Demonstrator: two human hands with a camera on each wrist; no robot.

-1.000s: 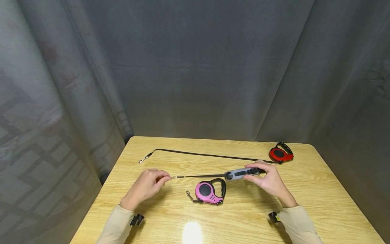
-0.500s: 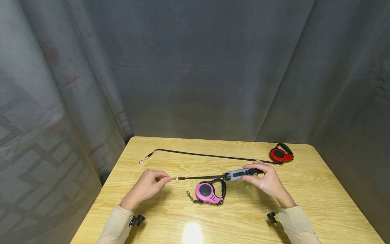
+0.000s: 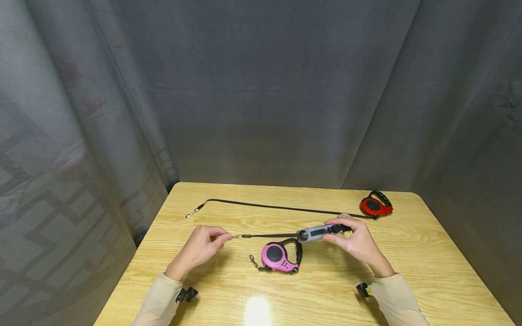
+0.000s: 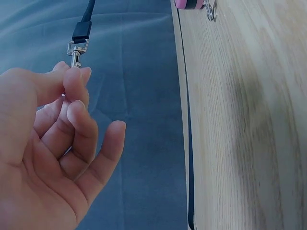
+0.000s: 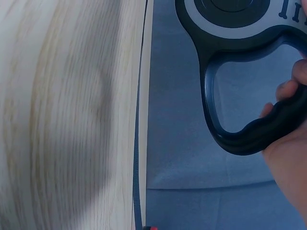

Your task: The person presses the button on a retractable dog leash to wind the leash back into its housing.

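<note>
My right hand (image 3: 355, 240) grips a grey retractable dog leash (image 3: 317, 233) by its black handle (image 5: 254, 136), held above the table; fingers curl through the loop in the right wrist view. A black strap (image 3: 273, 235) runs from the leash's left end to a metal snap hook (image 4: 76, 55). Thumb and forefinger of my left hand (image 3: 201, 246) pinch that hook, the other fingers loosely bent. The strap between the hands looks taut. Below it on the table lies a pink retractable leash (image 3: 279, 257), its clip (image 3: 253, 260) pointing left.
A red retractable leash (image 3: 373, 206) lies at the back right of the wooden table (image 3: 326, 294). Its black strap (image 3: 265, 206) stretches left across the back, ending in a metal snap hook (image 3: 194, 212). Grey curtains (image 3: 261, 113) hang behind and beside the table.
Both hands have come slightly closer: the left hand shifted a little right with the hook, the right hand a little left with the grey leash. The pink and red leashes stay put.
</note>
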